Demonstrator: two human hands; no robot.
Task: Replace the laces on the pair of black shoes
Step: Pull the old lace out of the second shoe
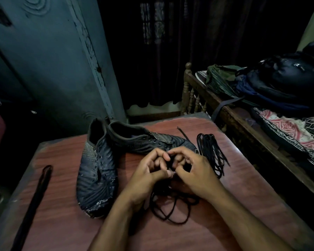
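Note:
Two worn black shoes lie on the reddish wooden table (65, 205). One shoe (96, 171) points toward me at the left; the other shoe (149, 142) lies across behind it. Neither shows a lace in its eyelets. My left hand (149, 171) and my right hand (190, 169) meet just in front of the far shoe's toe, fingers curled, pinching a black lace (170, 207) whose loose loops spill onto the table below my wrists. A folded bundle of black laces (210, 153) lies right of my right hand.
A long dark strap or stick (34, 198) lies along the table's left edge. A blue-grey cupboard (53, 69) stands behind the table. At the right a wooden bed (230, 113) carries bags and a patterned cover. Dark curtains hang at the back.

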